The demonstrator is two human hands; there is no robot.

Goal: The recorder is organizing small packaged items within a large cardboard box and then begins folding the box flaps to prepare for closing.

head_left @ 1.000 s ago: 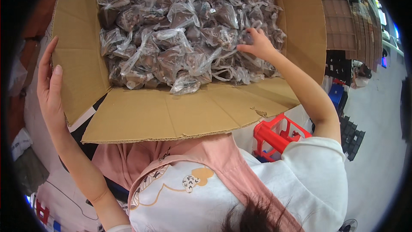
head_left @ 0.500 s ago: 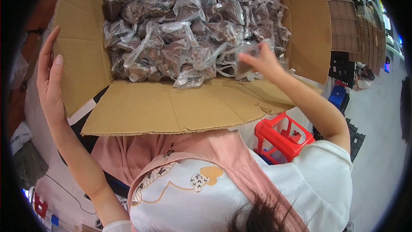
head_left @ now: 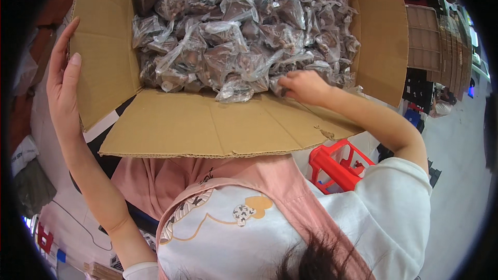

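Observation:
A large brown cardboard box stands open in front of me, full of small knotted clear plastic bags with brown contents I cannot identify. My left hand lies against the outer edge of the left flap. Its thumb and index finger are stretched apart; the other fingers are hidden. Over the front right of the pile, my right hand is closed on one of the bags, with a dark bit of it showing under the fingertips. The hand covers most of that bag.
Toward me folds the box's front flap, above my lap. A red plastic stool stands to its right. Farther right are a grey grid panel and a blue crate. Dark cloth lies at the left.
My right hand has come down and slightly left, lowering the bag to the pile's front edge. My left hand stays at the flap; the view has shifted a little.

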